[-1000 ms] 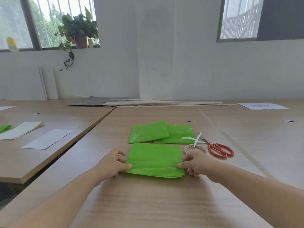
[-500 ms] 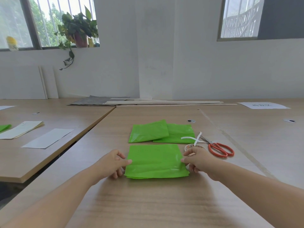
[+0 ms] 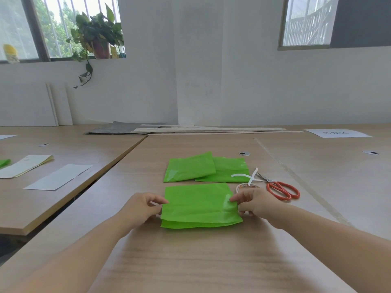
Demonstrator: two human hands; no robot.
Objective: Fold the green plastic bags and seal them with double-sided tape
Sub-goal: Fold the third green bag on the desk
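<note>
A folded green plastic bag [image 3: 198,205] lies flat on the wooden table [image 3: 190,261] in front of me. My left hand [image 3: 141,208] pinches its left edge between thumb and fingers. My right hand [image 3: 254,203] pinches its right edge the same way. Two more folded green bags [image 3: 203,169] lie overlapped just behind it. A roll of double-sided tape [image 3: 244,186] with a loose white strip sits right behind my right hand, partly hidden by it.
Orange-handled scissors [image 3: 279,188] lie to the right of the tape. A second table [image 3: 42,176] on the left holds white paper sheets [image 3: 59,176]. Long wooden strips [image 3: 211,130] and a white sheet [image 3: 336,133] lie at the far edge.
The bag's fold has been brought toward its far edge and now lies flatter. Both hands slid slightly away from me along its side edges.
</note>
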